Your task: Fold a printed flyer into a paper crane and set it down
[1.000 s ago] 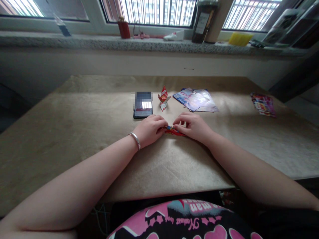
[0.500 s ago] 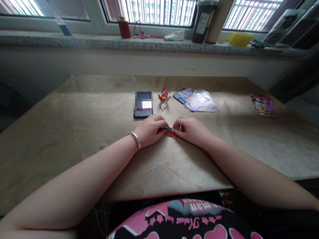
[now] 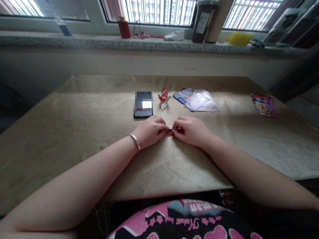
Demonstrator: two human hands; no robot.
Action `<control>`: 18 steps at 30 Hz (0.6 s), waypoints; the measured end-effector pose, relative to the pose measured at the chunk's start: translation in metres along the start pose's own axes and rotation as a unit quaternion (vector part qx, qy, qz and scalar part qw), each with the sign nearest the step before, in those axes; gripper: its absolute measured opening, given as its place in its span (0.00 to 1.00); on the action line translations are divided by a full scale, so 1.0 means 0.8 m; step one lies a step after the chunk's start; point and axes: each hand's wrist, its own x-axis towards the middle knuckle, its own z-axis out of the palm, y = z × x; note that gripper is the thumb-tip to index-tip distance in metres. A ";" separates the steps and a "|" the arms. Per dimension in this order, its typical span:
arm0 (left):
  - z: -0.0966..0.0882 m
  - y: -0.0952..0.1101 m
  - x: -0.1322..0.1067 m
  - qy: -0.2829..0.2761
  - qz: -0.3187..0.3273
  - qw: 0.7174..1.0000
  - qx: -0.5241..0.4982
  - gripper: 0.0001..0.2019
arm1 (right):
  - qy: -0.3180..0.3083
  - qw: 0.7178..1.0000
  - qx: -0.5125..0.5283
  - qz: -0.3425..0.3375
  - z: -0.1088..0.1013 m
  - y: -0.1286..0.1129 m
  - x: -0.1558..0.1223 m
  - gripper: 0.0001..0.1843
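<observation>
Between my two hands, low over the table, is a small folded piece of red printed paper (image 3: pixel 169 131) with a bit of blue along its top. My left hand (image 3: pixel 154 130), with a silver bangle at the wrist, pinches its left end. The right end is gripped by the thumb and fingers of my right hand (image 3: pixel 190 130). Much of the paper is hidden behind the fingers. Just beyond stands a red and white folded paper figure (image 3: pixel 163 99) with pointed flaps. Left of that figure lies a dark phone (image 3: pixel 143 105).
Glossy printed sheets (image 3: pixel 198 99) lie behind my right hand. A smaller stack of colourful printed papers (image 3: pixel 263 105) is at the table's right. On the windowsill (image 3: pixel 94 42) stand a red container (image 3: pixel 124 28), a dark jar (image 3: pixel 203 23) and a yellow box (image 3: pixel 241 39).
The lower red part of the paper has been folded up, so a narrower strip shows between my fingers. My right fingers have closed in a little; the other objects have stayed put.
</observation>
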 end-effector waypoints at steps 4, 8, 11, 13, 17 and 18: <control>0.000 0.002 0.000 0.006 -0.010 1.000 -0.002 0.09 | 0.002 1.000 -0.013 -0.003 0.002 -0.002 0.001 0.09; -0.001 0.002 0.001 0.007 -0.003 1.000 0.001 0.09 | 0.008 1.000 -0.011 0.007 0.005 -0.005 0.001 0.06; -0.002 0.004 0.000 0.002 0.002 1.000 0.005 0.10 | 0.016 0.999 -0.030 0.001 0.006 -0.007 0.001 0.07; -0.002 0.006 0.000 -0.001 0.002 1.000 0.009 0.11 | 0.022 0.998 -0.049 -0.013 0.006 -0.008 0.001 0.08; -0.004 0.011 -0.001 -0.006 -0.007 1.000 0.025 0.11 | 0.015 0.997 -0.069 -0.028 0.002 -0.011 -0.001 0.10; -0.005 0.013 -0.001 -0.007 -0.009 1.000 0.029 0.11 | 0.010 0.997 -0.066 -0.029 0.000 -0.011 -0.001 0.11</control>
